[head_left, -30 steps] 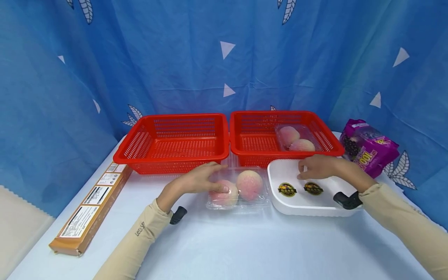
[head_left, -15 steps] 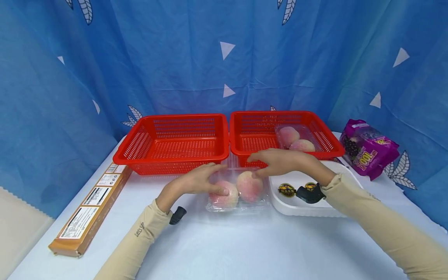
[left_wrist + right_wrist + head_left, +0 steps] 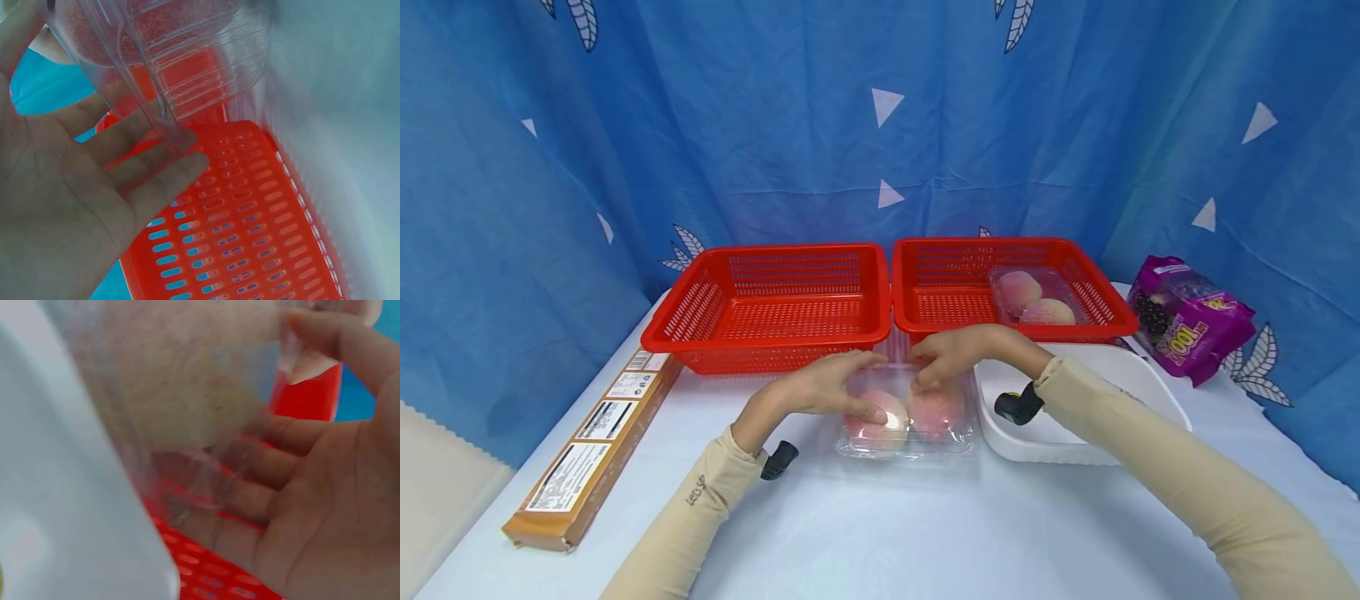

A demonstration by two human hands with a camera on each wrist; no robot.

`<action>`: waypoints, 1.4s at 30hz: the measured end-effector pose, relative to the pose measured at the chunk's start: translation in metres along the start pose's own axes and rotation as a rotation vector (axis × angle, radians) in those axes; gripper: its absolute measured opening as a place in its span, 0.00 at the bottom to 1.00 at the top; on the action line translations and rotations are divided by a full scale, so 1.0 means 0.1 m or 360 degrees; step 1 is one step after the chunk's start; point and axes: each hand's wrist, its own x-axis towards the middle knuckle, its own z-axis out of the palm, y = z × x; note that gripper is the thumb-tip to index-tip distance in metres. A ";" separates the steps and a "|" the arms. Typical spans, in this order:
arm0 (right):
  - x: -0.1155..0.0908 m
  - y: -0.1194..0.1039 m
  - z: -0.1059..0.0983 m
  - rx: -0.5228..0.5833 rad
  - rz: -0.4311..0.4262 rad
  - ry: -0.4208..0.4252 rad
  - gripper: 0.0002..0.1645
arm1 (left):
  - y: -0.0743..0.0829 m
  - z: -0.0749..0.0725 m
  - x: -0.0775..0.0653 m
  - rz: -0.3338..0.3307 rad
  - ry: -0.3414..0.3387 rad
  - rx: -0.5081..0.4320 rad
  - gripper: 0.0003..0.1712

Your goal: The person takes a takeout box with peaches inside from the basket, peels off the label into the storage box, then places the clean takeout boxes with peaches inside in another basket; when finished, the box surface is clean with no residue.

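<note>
A clear plastic box of peaches [image 3: 917, 447] lies on the white table before the red baskets. Two pink-and-cream peaches show through its lid. My left hand [image 3: 812, 386] grips the left side, thumb over the top; in the left wrist view its fingers [image 3: 147, 165] reach along the box wall. On the other side my right hand [image 3: 966, 350] holds the box, its thumb over the right peach [image 3: 942, 414]. The right wrist view, slightly blurred, shows its fingers [image 3: 250, 497] behind the clear plastic. The far edge is partly hidden by both hands.
Two red baskets [image 3: 767, 343] [image 3: 1000, 332] stand side by side at the back; the right one holds another peach box [image 3: 1037, 296]. A white tray [image 3: 1075, 446] sits under my right forearm. A purple bag [image 3: 1195, 321] lies far right, a long carton [image 3: 591, 450] left.
My right hand has moved left from over the white tray to the right side of the peach box and taken hold there. The left hand stays on the box, which has shifted slightly nearer.
</note>
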 end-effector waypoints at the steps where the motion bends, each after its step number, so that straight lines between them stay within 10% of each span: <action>1: 0.01 0.01 0.00 0.0026 0.0013 -0.0010 0.39 | 0.00 0.00 0.00 -0.0004 -0.0003 -0.0002 0.51; 12: 0.05 0.04 0.02 0.0297 0.0144 -0.0123 0.27 | 0.06 -0.01 -0.04 -0.0007 -0.0019 -0.0030 0.50; 24: -0.14 -0.07 0.19 0.0361 0.0066 0.0164 0.30 | 0.14 -0.03 -0.10 -0.0075 -0.0066 -0.0010 0.59; 37: -0.34 -0.08 0.42 0.0874 0.0098 0.0080 0.43 | 0.14 -0.07 -0.14 0.0026 -0.0128 -0.0067 0.59; 42: -0.37 -0.12 0.47 0.0923 0.0127 0.0148 0.31 | 0.13 -0.12 -0.18 -0.0005 -0.0153 -0.0054 0.55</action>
